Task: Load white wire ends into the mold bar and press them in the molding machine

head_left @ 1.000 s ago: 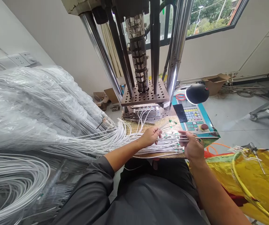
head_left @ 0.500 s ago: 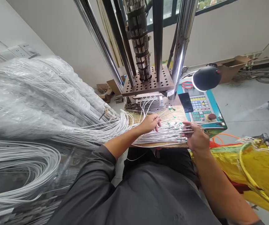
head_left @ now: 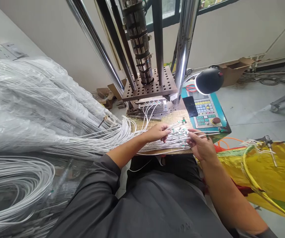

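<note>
Many thin white cables [head_left: 112, 138] run in from the left and lie in a bundle across the wooden board [head_left: 179, 117], their small green ends toward the right. My left hand [head_left: 159, 132] is closed on a few of these cables, thumb against fingers, with their tips pointing up and right. At the board's right edge, my right hand [head_left: 202, 143] grips several more, whose ends stick out past the knuckles. Behind my hands, a few cables rise into a metal fixture [head_left: 152, 105] under the press's perforated plate [head_left: 152, 87].
Right of the press stands a teal control panel [head_left: 208, 112] with a dark phone-like slab [head_left: 190, 106] beside it. A black lamp [head_left: 210, 81] lights the board. Plastic-wrapped cable bundles [head_left: 33, 99] fill the left, above a cable coil [head_left: 20, 185]. Yellow wrapping [head_left: 261, 172] lies at right.
The whole view has shifted left a little. My left hand has moved right across the cables, nearer to my right hand, which keeps its hold.
</note>
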